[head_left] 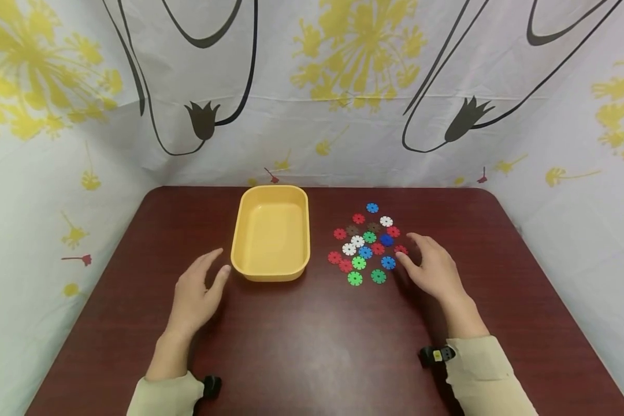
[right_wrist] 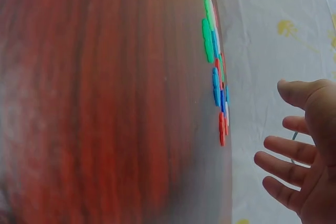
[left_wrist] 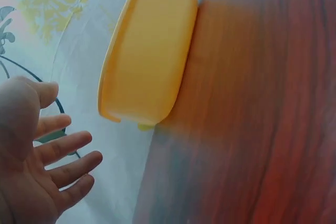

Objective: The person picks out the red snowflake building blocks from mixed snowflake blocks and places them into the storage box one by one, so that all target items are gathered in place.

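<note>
A yellow rectangular tray [head_left: 270,273] with rounded corners stands on the dark red table, and nothing lies in it. To its right several notched plastic discs [head_left: 359,263] in red, white, blue, green and brown are spread flat. My left hand [head_left: 195,297] is held just left of the tray, fingers spread and relaxed, with nothing in it. At the right edge of the discs my right hand [head_left: 437,271] hovers, thumb near a red disc [head_left: 401,249], and it holds nothing. The left wrist view shows the tray's side [left_wrist: 152,51] beyond the loose fingers.
The wood-grain table [head_left: 312,346] has rounded far corners. A white cloth [head_left: 312,144] with yellow flowers and dark stems hangs behind the table and along both sides. Black wrist cameras [head_left: 211,386] sit at the cuffs of the beige sleeves [head_left: 166,394].
</note>
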`<action>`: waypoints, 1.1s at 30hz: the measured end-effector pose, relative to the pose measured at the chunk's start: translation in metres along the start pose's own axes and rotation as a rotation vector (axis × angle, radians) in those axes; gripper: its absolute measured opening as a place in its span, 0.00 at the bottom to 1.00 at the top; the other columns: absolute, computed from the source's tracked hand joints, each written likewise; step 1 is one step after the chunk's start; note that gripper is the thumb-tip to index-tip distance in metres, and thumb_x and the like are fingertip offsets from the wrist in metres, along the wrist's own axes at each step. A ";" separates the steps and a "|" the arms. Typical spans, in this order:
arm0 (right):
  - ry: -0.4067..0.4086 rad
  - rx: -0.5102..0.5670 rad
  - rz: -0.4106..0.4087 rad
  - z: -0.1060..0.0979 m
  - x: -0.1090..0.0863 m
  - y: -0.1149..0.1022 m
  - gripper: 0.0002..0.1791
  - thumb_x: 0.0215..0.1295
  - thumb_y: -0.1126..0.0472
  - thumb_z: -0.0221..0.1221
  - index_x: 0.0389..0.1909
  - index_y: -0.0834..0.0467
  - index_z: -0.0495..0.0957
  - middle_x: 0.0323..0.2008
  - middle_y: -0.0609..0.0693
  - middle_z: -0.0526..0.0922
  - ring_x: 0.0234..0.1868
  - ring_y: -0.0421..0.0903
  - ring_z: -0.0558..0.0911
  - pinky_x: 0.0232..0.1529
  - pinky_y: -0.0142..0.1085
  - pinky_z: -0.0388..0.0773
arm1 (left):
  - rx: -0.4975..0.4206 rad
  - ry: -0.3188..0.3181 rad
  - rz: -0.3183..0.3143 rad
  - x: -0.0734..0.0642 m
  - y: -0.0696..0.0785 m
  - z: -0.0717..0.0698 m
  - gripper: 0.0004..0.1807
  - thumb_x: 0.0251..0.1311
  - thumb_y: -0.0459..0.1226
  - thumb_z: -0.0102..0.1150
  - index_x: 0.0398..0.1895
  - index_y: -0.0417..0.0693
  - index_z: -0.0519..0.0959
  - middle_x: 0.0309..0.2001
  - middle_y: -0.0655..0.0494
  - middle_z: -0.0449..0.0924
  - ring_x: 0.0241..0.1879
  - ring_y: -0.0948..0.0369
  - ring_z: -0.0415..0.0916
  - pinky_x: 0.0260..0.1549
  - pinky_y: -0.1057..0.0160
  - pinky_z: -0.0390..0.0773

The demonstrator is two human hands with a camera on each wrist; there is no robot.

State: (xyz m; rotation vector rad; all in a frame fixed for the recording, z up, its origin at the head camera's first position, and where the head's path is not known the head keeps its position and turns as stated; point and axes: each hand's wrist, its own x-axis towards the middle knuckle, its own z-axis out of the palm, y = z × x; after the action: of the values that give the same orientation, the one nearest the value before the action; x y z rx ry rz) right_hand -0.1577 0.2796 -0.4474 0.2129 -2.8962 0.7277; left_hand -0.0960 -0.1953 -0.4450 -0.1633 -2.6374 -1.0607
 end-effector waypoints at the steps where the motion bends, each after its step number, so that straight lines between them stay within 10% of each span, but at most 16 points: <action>1: -0.006 0.003 0.005 0.000 0.000 0.001 0.33 0.69 0.50 0.64 0.68 0.64 0.69 0.62 0.66 0.75 0.61 0.65 0.74 0.60 0.69 0.70 | -0.020 0.009 -0.015 0.000 0.000 0.002 0.25 0.75 0.43 0.55 0.67 0.38 0.73 0.63 0.39 0.76 0.63 0.42 0.72 0.60 0.37 0.73; 13: -0.030 0.028 0.020 0.004 0.005 0.016 0.30 0.69 0.53 0.65 0.66 0.64 0.71 0.55 0.66 0.79 0.55 0.63 0.79 0.56 0.65 0.75 | -0.329 -0.009 -0.373 0.002 0.009 0.015 0.25 0.74 0.47 0.55 0.67 0.42 0.74 0.51 0.45 0.84 0.43 0.55 0.84 0.37 0.71 0.83; 22: -0.057 0.038 0.017 0.005 0.008 0.020 0.29 0.69 0.53 0.65 0.65 0.64 0.72 0.55 0.66 0.80 0.53 0.63 0.80 0.54 0.64 0.76 | -0.554 -0.011 -0.483 0.005 0.012 0.018 0.26 0.74 0.42 0.57 0.69 0.39 0.70 0.53 0.39 0.81 0.36 0.60 0.85 0.35 0.64 0.88; 33: -0.110 0.030 0.005 0.006 0.013 0.023 0.26 0.69 0.57 0.66 0.62 0.67 0.75 0.55 0.67 0.79 0.53 0.63 0.78 0.55 0.63 0.77 | -0.564 0.006 -0.535 0.008 0.012 0.023 0.24 0.71 0.42 0.61 0.66 0.42 0.73 0.47 0.39 0.83 0.33 0.54 0.86 0.29 0.64 0.87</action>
State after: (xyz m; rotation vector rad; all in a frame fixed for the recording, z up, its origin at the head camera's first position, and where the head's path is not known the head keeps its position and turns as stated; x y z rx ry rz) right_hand -0.1752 0.2952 -0.4611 0.2566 -2.9921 0.7854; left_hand -0.1065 -0.1706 -0.4504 0.4554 -2.3514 -1.9501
